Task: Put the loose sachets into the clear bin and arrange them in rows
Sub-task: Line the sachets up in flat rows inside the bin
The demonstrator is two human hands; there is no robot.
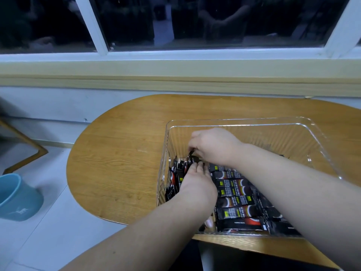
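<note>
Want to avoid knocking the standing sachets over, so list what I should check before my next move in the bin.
1. Right hand grip on a sachet: pinched at its top, ok.
2. Left hand steadying the upright sachets: resting on them, ok.
3. Upright sachets in line: leaning unevenly, not ok.
4. Flat row in the middle: lying side by side, ok.
5. Free space in the clear bin: far half bare, ok.
6. Loose sachets left on the table: none seen, but the arms hide part of it, cannot tell.
</note>
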